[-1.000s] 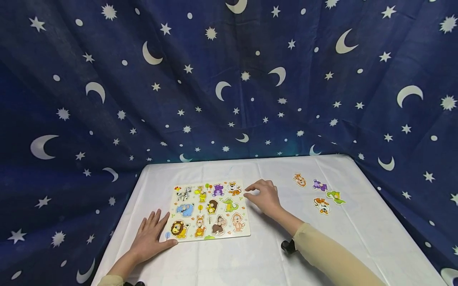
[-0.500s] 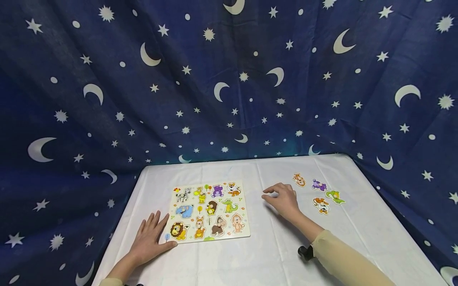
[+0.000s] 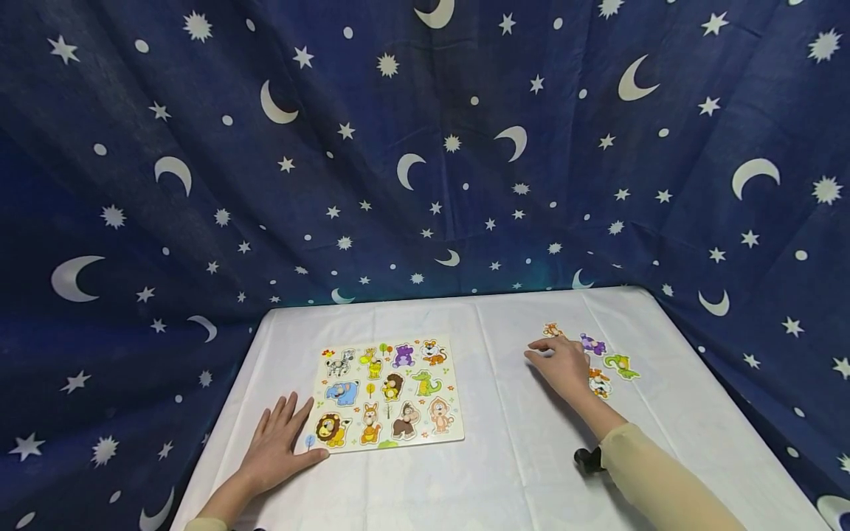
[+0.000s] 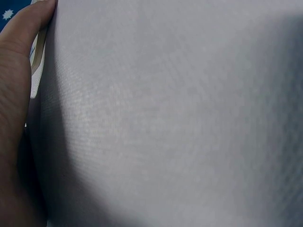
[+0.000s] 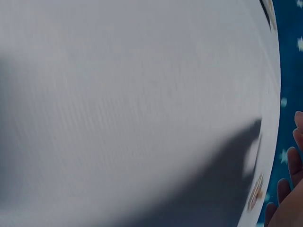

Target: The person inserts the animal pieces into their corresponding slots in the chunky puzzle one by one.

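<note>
An animal puzzle board [image 3: 372,435] with zebra, giraffe, lion and other pictures lies flat on the white-covered table. My left hand [image 3: 275,450] rests at its left side, fingers spread, thumb at the front left corner. In the left wrist view the board's edge [image 4: 40,49] shows behind the thumb. My right hand [image 3: 564,369] hovers over the loose pieces with nothing between its bent fingers and thumb. It partly covers the monkey piece [image 3: 552,330] and the tiger piece [image 3: 600,386]. Beyond it lie the purple hippo piece [image 3: 593,344] and the green crocodile piece [image 3: 622,366].
The white tablecloth [image 3: 425,487] spreads under everything. A dark blue curtain [image 3: 372,162] with stars and moons hangs behind the table and at both sides. A black device [image 3: 587,461] sits below the right wrist.
My right hand has moved right, away from the board's right edge, to the loose pieces, and now overlaps some of them. The left hand has stayed at the board.
</note>
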{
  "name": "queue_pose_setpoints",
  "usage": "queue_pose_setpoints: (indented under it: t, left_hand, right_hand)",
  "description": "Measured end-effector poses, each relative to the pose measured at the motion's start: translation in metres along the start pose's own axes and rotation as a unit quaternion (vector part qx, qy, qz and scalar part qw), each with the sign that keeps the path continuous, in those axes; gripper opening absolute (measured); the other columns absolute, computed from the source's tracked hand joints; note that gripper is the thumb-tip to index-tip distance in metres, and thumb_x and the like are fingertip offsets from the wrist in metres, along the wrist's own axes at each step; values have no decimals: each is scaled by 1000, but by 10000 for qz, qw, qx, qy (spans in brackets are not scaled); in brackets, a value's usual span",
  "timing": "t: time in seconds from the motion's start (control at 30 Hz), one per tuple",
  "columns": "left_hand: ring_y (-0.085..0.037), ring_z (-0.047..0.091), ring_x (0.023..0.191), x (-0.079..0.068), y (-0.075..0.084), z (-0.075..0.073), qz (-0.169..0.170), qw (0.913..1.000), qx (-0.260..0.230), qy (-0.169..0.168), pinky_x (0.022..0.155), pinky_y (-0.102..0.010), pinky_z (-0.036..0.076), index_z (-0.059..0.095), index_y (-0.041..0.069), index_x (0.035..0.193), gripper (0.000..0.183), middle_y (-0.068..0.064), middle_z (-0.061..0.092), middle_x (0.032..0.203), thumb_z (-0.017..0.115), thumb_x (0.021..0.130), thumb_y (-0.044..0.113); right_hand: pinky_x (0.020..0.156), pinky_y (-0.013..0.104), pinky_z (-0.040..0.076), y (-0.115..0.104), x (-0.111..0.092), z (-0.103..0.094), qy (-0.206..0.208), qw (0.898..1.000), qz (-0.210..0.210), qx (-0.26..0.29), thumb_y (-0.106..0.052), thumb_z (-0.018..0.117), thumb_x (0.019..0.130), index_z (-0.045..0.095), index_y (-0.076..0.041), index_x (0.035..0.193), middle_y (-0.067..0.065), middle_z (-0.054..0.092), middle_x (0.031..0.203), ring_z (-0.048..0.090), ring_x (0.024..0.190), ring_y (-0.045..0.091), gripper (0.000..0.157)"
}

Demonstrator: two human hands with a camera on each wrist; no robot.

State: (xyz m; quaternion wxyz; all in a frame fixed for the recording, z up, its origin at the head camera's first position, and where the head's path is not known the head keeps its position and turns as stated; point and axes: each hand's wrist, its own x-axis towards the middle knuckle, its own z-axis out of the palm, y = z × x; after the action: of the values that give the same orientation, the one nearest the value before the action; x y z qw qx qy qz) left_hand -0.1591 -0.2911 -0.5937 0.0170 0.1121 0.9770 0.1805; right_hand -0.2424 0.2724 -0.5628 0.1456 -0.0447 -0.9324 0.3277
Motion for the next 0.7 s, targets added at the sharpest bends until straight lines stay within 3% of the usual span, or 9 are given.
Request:
queue_pose_setpoints:
  t: [0.47,0.7]
  left_hand:
    - [-44,8,154,-2,-2,2,27,9999,-97,66,123,-59,-1,36,13,161,108,-23,17,168,70,79,76]
    - [-45,8,154,-1,-2,3,5,9999,-85,64,123,-61,1,36,14,160,108,-23,17,168,70,79,76]
  right_hand:
    - [92,63,37,24,34,-17,132,9914,1158,-596,-31,71,93,76,-7,115,19,69,115,51,107,45,33]
    - [92,65,35,31,42,-18,187,9865,1438,-767,-31,71,93,74,-3,116,23,68,115,49,109,48,36]
